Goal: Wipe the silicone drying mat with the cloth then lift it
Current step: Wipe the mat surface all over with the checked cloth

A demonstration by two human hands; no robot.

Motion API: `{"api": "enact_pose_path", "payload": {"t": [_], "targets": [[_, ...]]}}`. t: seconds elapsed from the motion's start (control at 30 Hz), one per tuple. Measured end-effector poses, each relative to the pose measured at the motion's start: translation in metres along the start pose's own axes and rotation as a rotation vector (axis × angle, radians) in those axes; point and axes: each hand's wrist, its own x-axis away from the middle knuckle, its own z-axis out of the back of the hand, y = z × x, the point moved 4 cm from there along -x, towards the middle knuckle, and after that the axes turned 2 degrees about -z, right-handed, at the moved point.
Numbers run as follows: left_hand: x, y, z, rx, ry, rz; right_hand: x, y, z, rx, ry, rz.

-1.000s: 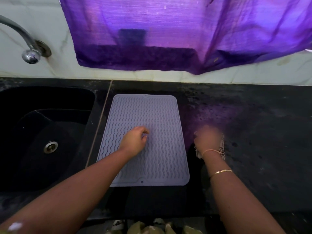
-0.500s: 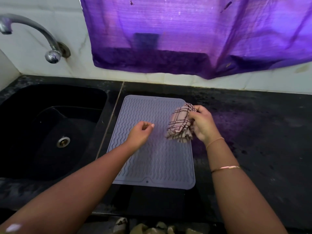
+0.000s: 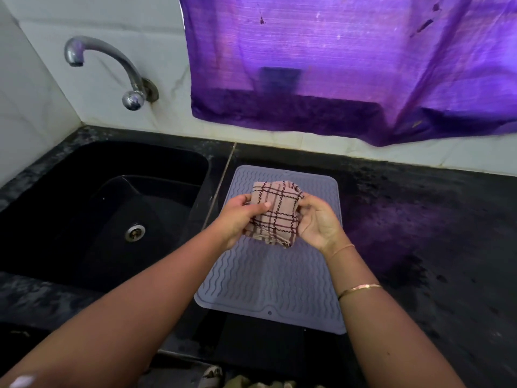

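A grey silicone drying mat (image 3: 268, 281) with wavy ridges lies flat on the black counter, just right of the sink. Above its far half I hold a bunched beige cloth (image 3: 277, 212) with dark red checks between both hands. My left hand (image 3: 240, 217) grips the cloth's left side, thumb on top. My right hand (image 3: 316, 222) holds its right side, palm turned up. The cloth hides part of the mat's far end.
A black sink (image 3: 112, 214) with a metal drain (image 3: 135, 232) lies to the left, under a chrome tap (image 3: 112, 68) on the tiled wall. A purple curtain (image 3: 349, 65) hangs behind. The black counter (image 3: 433, 233) stretches to the right.
My right hand picked the cloth up from the counter right of the mat and carried it over the mat. My left hand rose from the mat and took hold of the cloth.
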Motion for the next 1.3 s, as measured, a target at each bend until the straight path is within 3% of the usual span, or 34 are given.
{"api": "enact_pose_path", "payload": {"t": [0.2,0.37,0.47,0.57,0.67,0.77,0.87,1.03,1.2,1.3], "targets": [[0.002,0.005,0.009,0.002,-0.081,-0.069,-0.008,0.010,-0.012,0.078,-0.042,-0.035],[-0.002,0.001,0.013,0.125,-0.169,0.000,-0.009,0.022,-0.021,0.244,-0.136,-0.225],[-0.009,-0.004,0.017,0.080,-0.155,0.054,-0.015,0.028,-0.023,0.279,-0.071,-0.299],[-0.026,-0.007,0.028,-0.176,-0.033,0.051,-0.026,0.022,-0.026,0.298,0.057,-0.300],[-0.053,0.000,0.054,-0.636,0.097,-0.120,-0.042,0.001,-0.028,0.258,0.186,-0.239],[-0.081,0.006,0.083,-1.117,0.045,-0.273,-0.063,-0.029,-0.034,0.335,0.235,-0.113],[-0.106,0.013,0.098,-1.500,-0.058,-0.334,-0.095,-0.053,-0.044,0.696,0.305,0.037],[-0.134,0.006,0.090,-1.776,-0.336,-0.271,-0.159,-0.058,-0.070,1.473,0.416,0.428],[-0.145,-0.008,0.098,-1.792,-0.374,-0.227,-0.186,0.003,-0.078,1.968,0.283,0.334],[-0.145,-0.012,0.101,-1.761,-0.359,-0.216,-0.172,0.026,-0.080,2.117,0.258,0.356]]}}
